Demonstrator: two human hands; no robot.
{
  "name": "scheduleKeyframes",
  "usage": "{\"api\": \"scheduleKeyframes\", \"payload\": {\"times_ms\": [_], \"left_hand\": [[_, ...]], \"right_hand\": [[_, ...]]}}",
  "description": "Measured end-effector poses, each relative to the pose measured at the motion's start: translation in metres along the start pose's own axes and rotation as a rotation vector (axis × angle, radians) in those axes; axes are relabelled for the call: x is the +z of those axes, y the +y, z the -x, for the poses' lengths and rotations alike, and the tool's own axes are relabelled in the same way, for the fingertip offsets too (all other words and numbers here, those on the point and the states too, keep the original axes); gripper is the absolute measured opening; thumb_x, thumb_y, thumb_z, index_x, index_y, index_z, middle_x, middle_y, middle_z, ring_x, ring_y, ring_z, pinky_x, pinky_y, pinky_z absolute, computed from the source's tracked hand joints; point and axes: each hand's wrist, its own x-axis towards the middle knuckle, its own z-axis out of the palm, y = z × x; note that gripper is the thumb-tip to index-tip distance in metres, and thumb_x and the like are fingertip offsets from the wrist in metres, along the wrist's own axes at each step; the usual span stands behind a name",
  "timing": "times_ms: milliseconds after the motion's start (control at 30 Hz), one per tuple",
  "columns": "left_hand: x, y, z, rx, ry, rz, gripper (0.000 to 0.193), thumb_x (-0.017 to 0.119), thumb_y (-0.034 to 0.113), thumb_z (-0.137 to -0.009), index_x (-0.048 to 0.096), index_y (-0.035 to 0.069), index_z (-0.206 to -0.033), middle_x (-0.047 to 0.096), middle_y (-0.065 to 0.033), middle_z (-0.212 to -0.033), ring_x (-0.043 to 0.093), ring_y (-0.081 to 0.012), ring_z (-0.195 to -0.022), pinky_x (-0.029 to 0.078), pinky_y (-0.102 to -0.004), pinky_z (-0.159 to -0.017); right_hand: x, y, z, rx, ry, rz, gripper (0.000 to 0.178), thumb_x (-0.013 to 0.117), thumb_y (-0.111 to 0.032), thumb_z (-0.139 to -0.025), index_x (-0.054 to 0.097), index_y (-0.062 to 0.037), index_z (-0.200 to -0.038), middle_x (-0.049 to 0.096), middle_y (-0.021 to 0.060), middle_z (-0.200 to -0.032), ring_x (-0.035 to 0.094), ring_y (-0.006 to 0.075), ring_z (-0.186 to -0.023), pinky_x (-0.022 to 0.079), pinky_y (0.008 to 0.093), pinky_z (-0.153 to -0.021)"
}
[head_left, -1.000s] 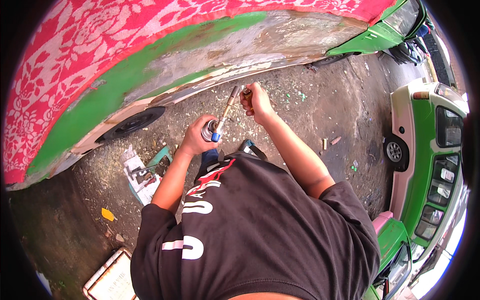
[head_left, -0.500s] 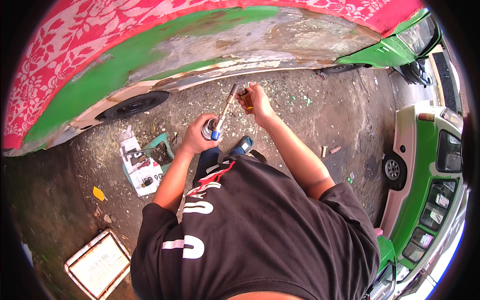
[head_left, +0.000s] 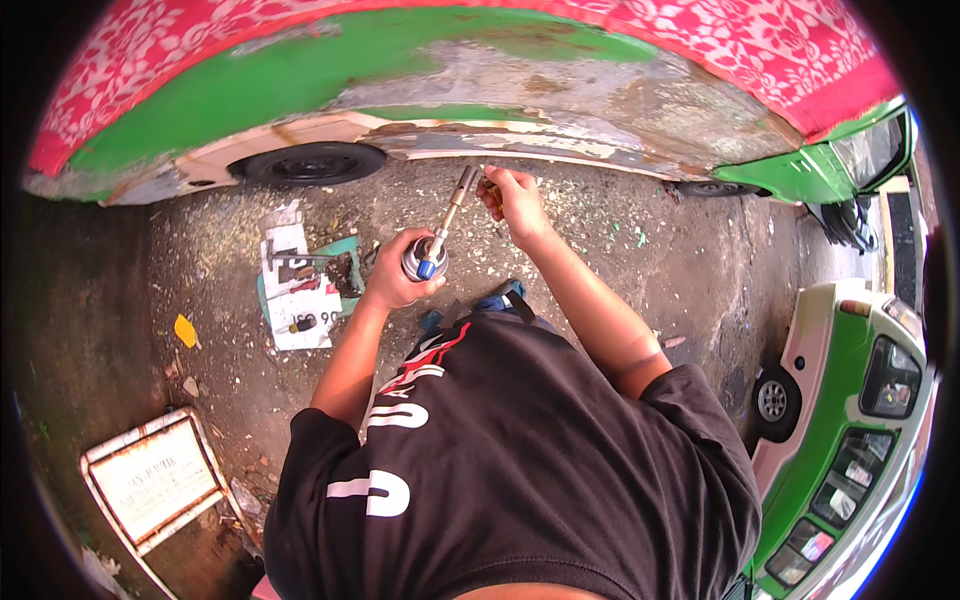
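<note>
My left hand (head_left: 393, 275) is closed around the canister of a blowtorch (head_left: 454, 207), its metal nozzle pointing up and away from me and its blue knob facing me. Close beside the nozzle tip, my right hand (head_left: 522, 208) pinches a small amber lighter (head_left: 493, 189), mostly covered by the fingers. No flame can be made out at the nozzle. Beyond both hands runs the side of a green vehicle (head_left: 600, 105), its paint stripped and patchy along the lower panel.
A red floral cloth (head_left: 810, 60) drapes over the vehicle. Tools lie on a white printed sheet (head_left: 312, 310) at the left. Paint flakes litter the ground. A rusty-framed white sign (head_left: 160, 482) stands lower left, and a green-and-white van (head_left: 835, 410) is parked at the right.
My right hand has turned and drawn in closer to the torch nozzle, covering more of the lighter. The left hand keeps its hold. My view has shifted.
</note>
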Motion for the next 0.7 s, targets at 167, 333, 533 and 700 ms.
{"api": "scheduleKeyframes", "payload": {"times_ms": [167,333,533,700], "left_hand": [[-0.042,-0.008,0.053,-0.016,0.1,0.031,0.069,0.086,0.02,-0.062,0.057,0.002,-0.121,0.067,-0.007,-0.103,0.065,-0.0157,-0.093,0.052,-0.0309,-0.087],[-0.073,-0.011,0.097,0.014,0.192,0.018,0.066,0.087,0.022,-0.063,0.059,0.001,-0.118,0.068,-0.0076,-0.101,0.065,-0.016,-0.09,0.053,-0.0306,-0.085],[-0.093,-0.011,0.13,-0.023,0.225,0.038,0.067,0.087,0.022,-0.062,0.058,0.001,-0.119,0.068,-0.0059,-0.099,0.064,-0.0139,-0.089,0.052,-0.0295,-0.084],[-0.101,-0.015,0.144,-0.024,0.25,0.072,0.067,0.087,0.021,-0.063,0.058,0.001,-0.12,0.066,-0.0045,-0.1,0.063,-0.0125,-0.091,0.052,-0.029,-0.085]], "right_hand": [[0.055,0.019,0.003,0.073,-0.08,0.054,0.038,0.061,-0.038,-0.093,0.062,-0.0046,-0.075,0.055,0.0018,-0.061,0.045,0.0101,-0.05,0.034,0.0266,-0.045],[0.117,0.021,0.018,0.131,-0.102,0.15,0.038,0.05,-0.032,-0.092,0.062,-0.0014,-0.073,0.052,0.0029,-0.06,0.043,0.0115,-0.049,0.032,0.029,-0.044],[0.156,0.032,0.026,0.144,-0.172,0.207,0.042,0.043,-0.033,-0.092,0.063,-0.0003,-0.075,0.053,0.0035,-0.06,0.042,0.0135,-0.049,0.031,0.0326,-0.045],[0.16,0.043,0.029,0.203,-0.298,0.165,0.045,0.037,-0.037,-0.093,0.065,-0.0036,-0.085,0.051,0.0012,-0.063,0.043,0.0131,-0.056,0.034,0.0308,-0.052]]}}
